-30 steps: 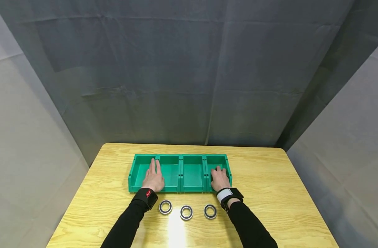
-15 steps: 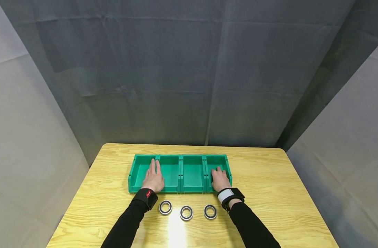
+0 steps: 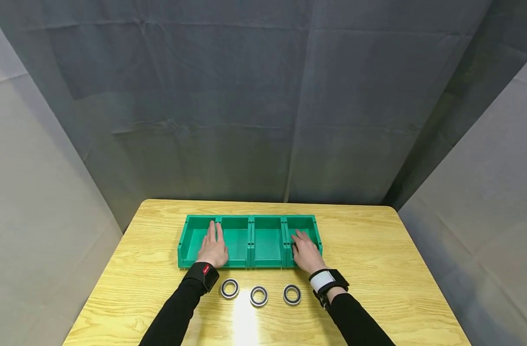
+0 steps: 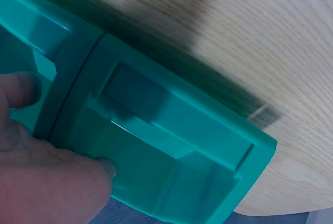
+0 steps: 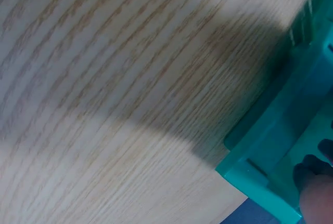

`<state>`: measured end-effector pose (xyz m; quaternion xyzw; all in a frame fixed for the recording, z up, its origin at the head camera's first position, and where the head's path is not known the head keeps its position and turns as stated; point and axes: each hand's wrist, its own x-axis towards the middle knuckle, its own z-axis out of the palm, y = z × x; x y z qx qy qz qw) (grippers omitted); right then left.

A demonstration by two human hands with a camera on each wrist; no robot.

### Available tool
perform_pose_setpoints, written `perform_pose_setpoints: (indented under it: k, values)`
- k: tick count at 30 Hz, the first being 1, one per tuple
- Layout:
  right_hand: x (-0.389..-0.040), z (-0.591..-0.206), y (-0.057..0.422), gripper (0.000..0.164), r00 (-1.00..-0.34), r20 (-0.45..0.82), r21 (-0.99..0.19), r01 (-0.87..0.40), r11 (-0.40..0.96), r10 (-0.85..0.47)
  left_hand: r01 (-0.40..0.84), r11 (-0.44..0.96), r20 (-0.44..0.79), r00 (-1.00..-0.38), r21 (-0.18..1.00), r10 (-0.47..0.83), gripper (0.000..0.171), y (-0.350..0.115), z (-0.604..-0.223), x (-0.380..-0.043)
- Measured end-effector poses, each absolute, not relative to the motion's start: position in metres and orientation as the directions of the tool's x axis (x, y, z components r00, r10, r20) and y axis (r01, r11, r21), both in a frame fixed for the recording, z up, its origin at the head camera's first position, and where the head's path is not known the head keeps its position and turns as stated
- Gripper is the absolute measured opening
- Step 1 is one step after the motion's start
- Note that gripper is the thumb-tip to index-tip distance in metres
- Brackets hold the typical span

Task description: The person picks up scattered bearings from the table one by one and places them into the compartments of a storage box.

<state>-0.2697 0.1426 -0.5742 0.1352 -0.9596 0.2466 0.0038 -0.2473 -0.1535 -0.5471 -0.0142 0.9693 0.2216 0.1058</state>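
A row of joined green plastic bins (image 3: pixel 269 245) stands on the table. My left hand (image 3: pixel 213 251) lies over the divider between the two leftmost bins, fingers extended forward. In the left wrist view its thumb (image 4: pixel 23 90) is on one side of that divider and a fingertip (image 4: pixel 107 167) on the other. My right hand (image 3: pixel 307 252) reaches into the rightmost bin, its fingers loosely bent near the divider; nothing shows in its grasp. Between me and the bins lie three ball bearings: left (image 3: pixel 230 289), middle (image 3: pixel 258 296) and right (image 3: pixel 292 295).
The light wooden table (image 3: pixel 376 278) extends to both sides of the bins. Behind it hangs a dark grey cloth (image 3: pixel 229 120), with pale cloth panels at left (image 3: pixel 43 192) and right (image 3: pixel 484 192). Black bands circle both wrists.
My right hand has loosened: its fingers have straightened somewhat and its wrist has shifted right and toward me. The left hand, bins and bearings stay in place.
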Motion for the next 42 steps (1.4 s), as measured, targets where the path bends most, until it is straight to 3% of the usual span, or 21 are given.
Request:
perform_pose_setpoints:
  k: [14, 29, 42]
  values:
    - [-0.253, -0.563, 0.151, 0.038, -0.962, 0.143, -0.541, -0.273, 0.795, -0.233, -0.075, 0.898, -0.205, -0.979, 0.434, 0.017, 0.076, -0.153, -0.545, -0.247]
    - [-0.232, -0.546, 0.161, 0.037, -0.957, 0.097, -0.577, -0.279, 0.768, -0.274, -0.075, 0.900, -0.205, -0.979, 0.429, 0.017, 0.076, -0.152, -0.542, -0.247]
    - [-0.212, -0.534, 0.169, 0.044, -0.926, -0.001, -0.527, -0.321, 0.787, -0.378, -0.071, 0.891, -0.200, -0.979, 0.448, 0.023, 0.075, -0.151, -0.540, -0.245]
